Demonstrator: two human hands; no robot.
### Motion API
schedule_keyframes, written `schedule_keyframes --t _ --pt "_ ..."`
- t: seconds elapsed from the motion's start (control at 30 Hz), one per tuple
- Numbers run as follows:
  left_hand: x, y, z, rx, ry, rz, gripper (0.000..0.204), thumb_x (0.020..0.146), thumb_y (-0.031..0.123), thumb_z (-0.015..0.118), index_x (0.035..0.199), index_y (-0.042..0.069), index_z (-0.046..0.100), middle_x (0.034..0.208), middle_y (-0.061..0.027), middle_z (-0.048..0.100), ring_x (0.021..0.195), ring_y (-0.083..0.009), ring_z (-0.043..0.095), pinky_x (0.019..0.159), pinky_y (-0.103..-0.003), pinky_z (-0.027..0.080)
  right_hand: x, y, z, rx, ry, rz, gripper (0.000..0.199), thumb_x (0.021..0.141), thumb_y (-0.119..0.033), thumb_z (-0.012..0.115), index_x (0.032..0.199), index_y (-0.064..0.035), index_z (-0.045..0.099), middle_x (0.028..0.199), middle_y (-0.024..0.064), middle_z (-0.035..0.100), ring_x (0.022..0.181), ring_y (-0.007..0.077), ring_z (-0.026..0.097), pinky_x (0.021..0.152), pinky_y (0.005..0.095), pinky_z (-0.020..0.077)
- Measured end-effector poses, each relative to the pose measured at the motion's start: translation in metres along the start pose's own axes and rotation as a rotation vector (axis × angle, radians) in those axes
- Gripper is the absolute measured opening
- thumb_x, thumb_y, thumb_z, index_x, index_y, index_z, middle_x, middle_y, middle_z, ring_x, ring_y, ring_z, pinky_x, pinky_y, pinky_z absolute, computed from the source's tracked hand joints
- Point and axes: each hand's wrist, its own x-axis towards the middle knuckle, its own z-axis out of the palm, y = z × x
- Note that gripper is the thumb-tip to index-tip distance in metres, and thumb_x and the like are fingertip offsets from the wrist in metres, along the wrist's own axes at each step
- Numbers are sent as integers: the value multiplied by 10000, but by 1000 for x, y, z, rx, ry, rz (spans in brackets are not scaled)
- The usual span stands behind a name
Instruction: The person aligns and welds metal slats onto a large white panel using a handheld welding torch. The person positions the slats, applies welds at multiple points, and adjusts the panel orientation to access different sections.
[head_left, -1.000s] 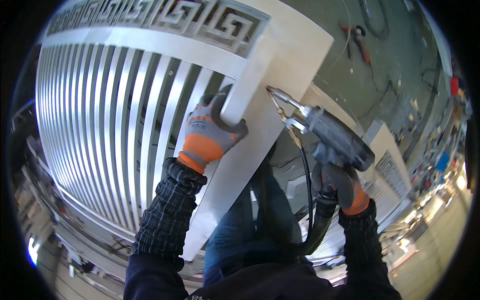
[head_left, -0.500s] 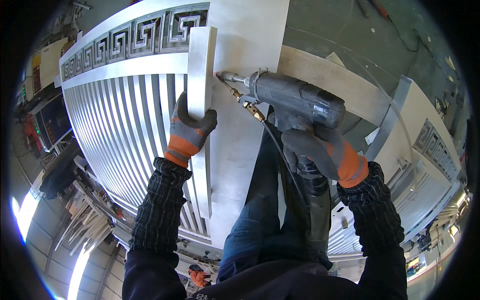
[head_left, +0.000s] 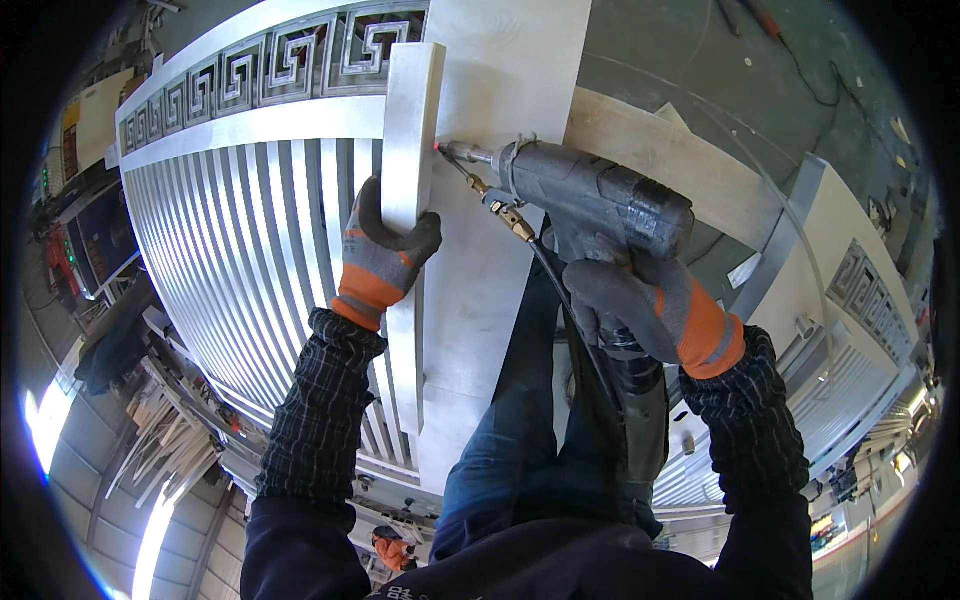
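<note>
My left hand (head_left: 385, 258), in a grey and orange work glove, is wrapped round a square silver metal bar (head_left: 410, 130). This bar lies lengthwise on a flat metal board (head_left: 480, 270) at the edge of a slatted panel (head_left: 240, 230). My right hand (head_left: 650, 305), gloved alike, grips the handle of a dark power drill (head_left: 600, 190). Its nose points left at the bar's right side, with a small red spot at the tip. A thin brass nozzle (head_left: 510, 218) with a black hose is fastened under the drill's front and angles toward the same spot.
Square key-pattern ornaments (head_left: 300, 62) line the panel's far side. Another patterned metal panel (head_left: 860, 290) stands at the right. A thin hose (head_left: 790, 210) curves over the grey floor (head_left: 700, 60). At the lower left is a pile of pale strips (head_left: 170, 440); a person in orange (head_left: 393, 548) is behind me.
The bar and panel have shifted slightly right in the picture. The drill's nose is a little closer to the bar's side. Both hands keep their grips.
</note>
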Motion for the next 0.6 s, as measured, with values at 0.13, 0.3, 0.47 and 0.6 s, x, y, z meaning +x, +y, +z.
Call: schedule_keyframes --t 0.13,0.3,0.47,0.6 --pt "2 -13 1 66 -16 71 524 833 207 737 1239 3 475 877 -135 614 721 -241 668 638 -386 625 1 -6 5 83 32 45 286 1014 -228 620 1291 -157 614 1157 132 637 981 268 686 797 396 594" --pt "1 1 -1 14 -3 -14 507 823 252 748 1209 2 535 911 -145 632 791 -242 666 689 -389 602 0 -1 14 493 63 166 247 1030 -205 602 1247 -89 627 994 62 655 875 156 663 720 325 571" --pt "-1 9 -1 -40 25 -82 513 811 289 756 1196 2 577 943 -134 651 832 -250 664 762 -402 585 4 -3 19 482 58 135 232 1006 -219 650 1189 -75 652 884 24 665 751 109 635 632 281 537" --pt "0 6 -1 -19 28 -67 519 816 295 754 1204 1 575 949 -133 653 837 -250 664 772 -405 585 5 -6 20 641 53 275 208 1014 -223 640 1168 -88 672 893 31 669 746 112 636 628 286 533"
